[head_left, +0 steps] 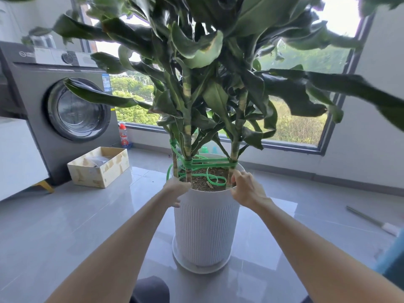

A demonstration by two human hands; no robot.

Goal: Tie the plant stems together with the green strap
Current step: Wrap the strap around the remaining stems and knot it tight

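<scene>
Both hands grip the white ribbed pot point(205, 228) at its rim: the left hand point(177, 189) curls over the near-left edge, the right hand point(244, 187) over the right edge beside a stem. Just beyond, the green strap point(209, 165) wraps the plant stems point(187, 136) above the soil, with slack loops lying on it. Farther back stand a cardboard box point(99, 169) and a washing machine point(65, 106).

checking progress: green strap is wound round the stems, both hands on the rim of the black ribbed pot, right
Not quite: the head view shows a white ribbed pot, not black. The green strap is wound round the stems, with the left hand and right hand at its rim.
</scene>
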